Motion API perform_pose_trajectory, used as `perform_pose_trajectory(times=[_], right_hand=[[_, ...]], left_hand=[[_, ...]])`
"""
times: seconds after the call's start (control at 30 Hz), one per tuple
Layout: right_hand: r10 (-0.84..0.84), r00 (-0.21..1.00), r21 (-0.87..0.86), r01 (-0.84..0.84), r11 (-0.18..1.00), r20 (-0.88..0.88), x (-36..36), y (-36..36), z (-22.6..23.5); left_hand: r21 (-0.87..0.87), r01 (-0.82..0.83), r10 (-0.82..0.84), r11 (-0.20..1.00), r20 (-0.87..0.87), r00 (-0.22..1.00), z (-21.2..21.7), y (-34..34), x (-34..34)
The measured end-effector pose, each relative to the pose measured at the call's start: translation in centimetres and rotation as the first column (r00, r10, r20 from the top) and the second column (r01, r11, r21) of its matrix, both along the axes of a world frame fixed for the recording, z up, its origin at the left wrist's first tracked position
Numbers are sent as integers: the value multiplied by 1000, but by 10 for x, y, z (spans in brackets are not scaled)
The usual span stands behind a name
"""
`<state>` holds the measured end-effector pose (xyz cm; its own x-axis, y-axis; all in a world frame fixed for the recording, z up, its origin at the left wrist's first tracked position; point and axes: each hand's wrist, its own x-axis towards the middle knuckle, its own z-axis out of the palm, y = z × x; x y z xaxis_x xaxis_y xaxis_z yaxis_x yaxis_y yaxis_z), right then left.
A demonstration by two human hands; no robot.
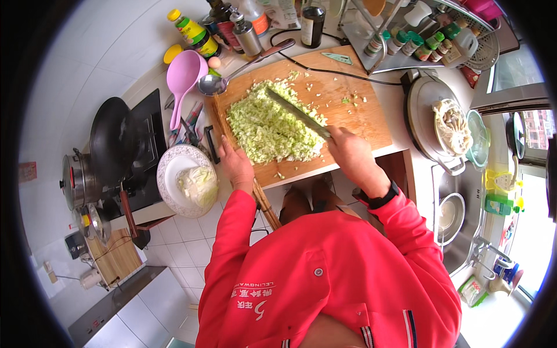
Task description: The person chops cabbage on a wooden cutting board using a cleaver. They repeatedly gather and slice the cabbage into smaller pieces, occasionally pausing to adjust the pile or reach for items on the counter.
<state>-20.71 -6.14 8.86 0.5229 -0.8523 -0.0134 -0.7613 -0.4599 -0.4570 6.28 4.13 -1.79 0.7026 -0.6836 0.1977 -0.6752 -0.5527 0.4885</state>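
Note:
My right hand is closed round the handle of a long-bladed kitchen knife. Its blade slants across a pile of finely chopped pale green cabbage on the wooden cutting board. Along the board's left edge runs a long narrow piece of bamboo sticks; whether it is a bundle or a mat seen edge-on I cannot tell. My left hand grips it beside the cabbage. Left of that hand, a patterned white plate holds a pale lump of cabbage.
A metal ladle and a pink scoop lie beyond the bamboo. A black wok stands at left. Bottles and a spice rack line the back; at right are a round lidded appliance, mushrooms and the sink.

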Motion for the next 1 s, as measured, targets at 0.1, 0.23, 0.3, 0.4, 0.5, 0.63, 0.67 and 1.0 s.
perform_pose_trajectory(times=[0.1,0.23,0.3,0.4,0.5,0.63,0.67,1.0], right_hand=[[-153,986,14,153,988,68,-37,-7,2],[-329,943,-100,322,941,-57,-80,-22,-5],[-377,921,-105,368,924,-97,-96,-28,-10],[-403,906,-124,389,913,-128,-105,-32,-17],[-412,902,-64,407,911,-128,-89,-34,-24],[-298,914,4,311,950,-275,-34,-30,-32],[-222,956,-72,212,975,-191,-22,-25,-32],[-331,940,-74,325,943,-86,-54,-8,-8]], left_hand=[[30,-19,18,999,12,1000,1,-1,0],[71,-44,44,997,-4,999,5,-2,-2],[87,-50,52,995,-14,999,6,-3,-4],[76,-54,55,996,-9,998,5,-2,-4],[42,-46,45,998,20,999,2,-2,-2],[32,-31,31,999,29,999,0,-2,-1],[24,-28,27,999,39,999,0,-2,-1],[35,-40,39,999,35,999,0,-1,-1]])
